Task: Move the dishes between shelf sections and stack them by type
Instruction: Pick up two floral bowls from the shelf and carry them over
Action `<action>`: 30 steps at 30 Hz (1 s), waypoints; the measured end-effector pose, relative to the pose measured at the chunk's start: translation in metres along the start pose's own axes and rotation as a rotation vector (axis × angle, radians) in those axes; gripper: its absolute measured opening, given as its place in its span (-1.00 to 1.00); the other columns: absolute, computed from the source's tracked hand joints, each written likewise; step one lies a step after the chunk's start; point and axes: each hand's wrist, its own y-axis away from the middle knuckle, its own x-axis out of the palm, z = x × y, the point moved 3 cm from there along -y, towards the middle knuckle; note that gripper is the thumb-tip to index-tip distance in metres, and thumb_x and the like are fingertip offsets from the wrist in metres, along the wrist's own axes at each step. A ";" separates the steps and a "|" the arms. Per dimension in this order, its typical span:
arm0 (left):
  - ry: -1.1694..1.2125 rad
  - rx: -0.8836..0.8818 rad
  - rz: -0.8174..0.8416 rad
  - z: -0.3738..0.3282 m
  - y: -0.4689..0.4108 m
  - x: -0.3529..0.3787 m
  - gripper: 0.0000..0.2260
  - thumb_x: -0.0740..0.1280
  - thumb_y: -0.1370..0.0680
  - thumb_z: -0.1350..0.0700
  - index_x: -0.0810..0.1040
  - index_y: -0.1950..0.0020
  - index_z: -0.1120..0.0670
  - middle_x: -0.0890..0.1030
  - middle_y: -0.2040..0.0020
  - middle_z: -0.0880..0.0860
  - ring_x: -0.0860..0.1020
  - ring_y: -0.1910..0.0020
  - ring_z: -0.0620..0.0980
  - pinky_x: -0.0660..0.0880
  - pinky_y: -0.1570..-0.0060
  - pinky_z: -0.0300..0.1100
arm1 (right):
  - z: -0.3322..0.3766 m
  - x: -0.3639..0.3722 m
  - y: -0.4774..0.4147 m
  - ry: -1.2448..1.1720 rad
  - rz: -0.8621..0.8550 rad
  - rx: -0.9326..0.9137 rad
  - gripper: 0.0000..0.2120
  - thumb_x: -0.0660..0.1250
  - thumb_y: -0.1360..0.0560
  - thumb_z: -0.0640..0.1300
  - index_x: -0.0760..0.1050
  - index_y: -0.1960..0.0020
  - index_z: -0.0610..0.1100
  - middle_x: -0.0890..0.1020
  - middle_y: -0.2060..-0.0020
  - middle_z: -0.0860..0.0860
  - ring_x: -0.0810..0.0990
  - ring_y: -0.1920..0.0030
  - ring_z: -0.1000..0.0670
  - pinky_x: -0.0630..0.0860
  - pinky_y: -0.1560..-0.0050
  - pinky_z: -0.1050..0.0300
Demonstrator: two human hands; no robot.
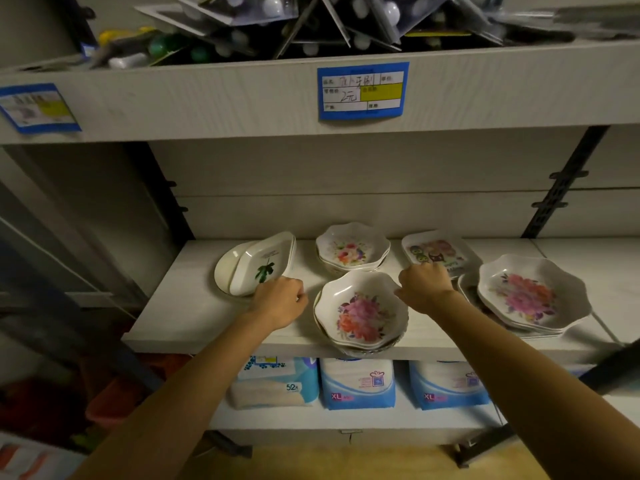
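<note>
On the white shelf (194, 317) stand several groups of dishes. At the left, white leaf-print dishes (263, 268) lean on their edges; my left hand (280, 301) is at their near rim with curled fingers, seeming to grip it. A stack of scalloped floral bowls (360, 311) sits at the front middle, a smaller floral stack (351, 251) behind it. My right hand (424, 284) reaches with curled fingers to the near edge of the square cartoon plate (434, 252). Large floral plates (530, 292) are stacked at the right.
The shelf above carries a deep front board (207, 98) with blue price labels (363, 90) and piled packaged goods. Blue and white packs (356, 382) fill the shelf below. Dark metal uprights (561, 195) flank the back wall.
</note>
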 end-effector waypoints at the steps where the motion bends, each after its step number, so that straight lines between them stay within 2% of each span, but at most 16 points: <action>1: -0.001 -0.008 0.005 0.001 0.000 0.000 -0.73 0.14 -0.57 0.03 0.58 -0.04 0.11 0.66 0.02 0.09 0.59 0.05 0.10 0.46 0.09 -0.09 | 0.000 0.000 -0.002 0.007 0.023 -0.004 -0.66 0.10 -0.58 0.03 0.54 -0.10 -0.14 0.63 -0.06 -0.08 0.58 -0.07 -0.08 0.38 0.03 0.11; 4: 0.004 -0.014 0.009 0.003 0.001 0.003 -0.73 0.13 -0.57 0.03 0.58 -0.01 0.12 0.66 0.05 0.10 0.57 0.12 0.08 0.45 0.12 -0.10 | -0.005 -0.001 -0.006 -0.051 0.095 -0.023 -0.64 0.06 -0.58 0.02 0.54 -0.11 -0.16 0.61 -0.10 -0.10 0.56 -0.10 -0.10 0.41 -0.02 0.09; 6: -0.008 -0.025 0.027 0.004 0.004 0.006 -0.72 0.13 -0.57 0.02 0.58 -0.01 0.12 0.65 0.03 0.10 0.58 0.09 0.08 0.46 0.10 -0.09 | -0.009 -0.004 -0.005 -0.125 0.182 -0.040 -0.63 0.06 -0.58 0.02 0.52 -0.11 -0.18 0.59 -0.11 -0.12 0.55 -0.11 -0.12 0.42 -0.04 0.07; 8: -0.029 -0.029 0.054 0.002 0.006 0.009 -0.72 0.13 -0.57 0.02 0.57 -0.02 0.13 0.64 0.00 0.11 0.58 0.04 0.10 0.47 0.09 -0.07 | -0.014 -0.008 -0.004 -0.209 0.239 -0.052 -0.67 0.06 -0.58 0.02 0.51 -0.02 -0.17 0.56 -0.01 -0.14 0.53 -0.02 -0.14 0.38 0.04 0.09; 11: -0.035 -0.046 0.064 -0.003 0.007 0.010 -0.73 0.11 -0.58 0.02 0.53 0.10 0.15 0.64 0.03 0.15 0.57 0.09 0.11 0.39 0.19 -0.11 | -0.024 -0.014 -0.001 -0.288 0.200 -0.036 -0.71 0.07 -0.57 0.00 0.35 0.26 -0.11 0.47 0.12 -0.09 0.44 0.11 -0.09 0.41 0.04 0.07; 12: -0.034 -0.055 0.058 -0.006 0.008 0.010 -0.72 0.11 -0.58 0.01 0.51 0.14 0.14 0.64 0.05 0.16 0.58 0.08 0.13 0.39 0.20 -0.11 | -0.030 -0.015 0.000 -0.304 0.162 -0.022 -0.71 0.08 -0.56 -0.01 0.33 0.29 -0.10 0.49 0.12 -0.09 0.46 0.11 -0.09 0.45 -0.01 0.04; 14: -0.030 -0.086 0.064 -0.011 0.008 0.011 -0.65 0.09 -0.58 -0.06 0.53 0.11 0.16 0.64 0.04 0.18 0.59 0.02 0.17 0.44 0.11 -0.07 | -0.042 -0.016 0.005 -0.383 0.076 0.015 -0.78 0.11 -0.53 -0.03 0.43 0.18 -0.11 0.56 0.06 -0.09 0.52 0.06 -0.11 0.48 -0.05 0.01; 16: -0.034 -0.129 0.102 -0.017 0.007 0.015 -0.52 0.06 -0.57 -0.18 0.55 0.02 0.19 0.63 0.00 0.18 0.58 -0.02 0.17 0.46 0.00 -0.05 | -0.057 -0.016 0.015 -0.459 0.035 0.068 -0.81 0.14 -0.53 -0.04 0.47 0.07 -0.11 0.57 0.08 -0.06 0.54 0.07 -0.12 0.47 0.01 0.03; 20: -0.055 -0.218 0.180 -0.027 -0.001 0.023 -0.40 0.10 -0.49 -0.33 0.54 -0.12 0.17 0.62 -0.10 0.15 0.56 -0.10 0.12 0.44 -0.05 -0.08 | -0.082 -0.003 0.037 -0.466 0.033 0.163 -0.70 0.10 -0.58 -0.05 0.35 0.30 -0.09 0.42 0.40 0.01 0.42 0.37 0.03 0.37 0.28 0.19; 22: -0.071 -0.243 0.221 -0.031 -0.003 0.028 -0.43 0.18 -0.48 -0.30 0.51 -0.19 0.15 0.59 -0.17 0.13 0.55 -0.16 0.11 0.44 -0.06 -0.09 | -0.091 0.007 0.046 -0.472 0.021 0.179 -0.70 0.09 -0.58 -0.06 0.33 0.31 -0.06 0.40 0.43 0.03 0.37 0.42 0.08 0.31 0.37 0.22; 24: -0.060 -0.266 0.241 -0.033 -0.005 0.031 -0.51 0.25 -0.49 -0.19 0.48 -0.23 0.15 0.57 -0.21 0.12 0.53 -0.19 0.11 0.45 -0.06 -0.11 | -0.099 0.014 0.054 -0.478 0.029 0.189 -0.66 0.08 -0.59 -0.07 0.26 0.36 -0.04 0.38 0.44 0.03 0.36 0.42 0.07 0.37 0.33 0.19; 26: -0.028 -0.287 0.257 -0.034 -0.007 0.031 -0.59 0.24 -0.51 -0.09 0.47 -0.23 0.17 0.56 -0.21 0.14 0.53 -0.18 0.11 0.45 -0.03 -0.11 | -0.103 0.016 0.063 -0.472 0.044 0.188 -0.62 0.07 -0.60 -0.08 0.24 0.39 -0.04 0.37 0.45 0.04 0.35 0.42 0.09 0.37 0.29 0.21; 30: 0.044 -0.274 0.334 -0.033 -0.015 0.027 -0.67 0.15 -0.56 0.05 0.46 -0.21 0.21 0.56 -0.19 0.19 0.54 -0.14 0.14 0.44 0.01 -0.09 | -0.107 0.021 0.072 -0.430 0.034 0.207 -0.59 0.10 -0.58 -0.10 0.23 0.45 -0.04 0.34 0.44 0.06 0.30 0.43 0.13 0.25 0.38 0.26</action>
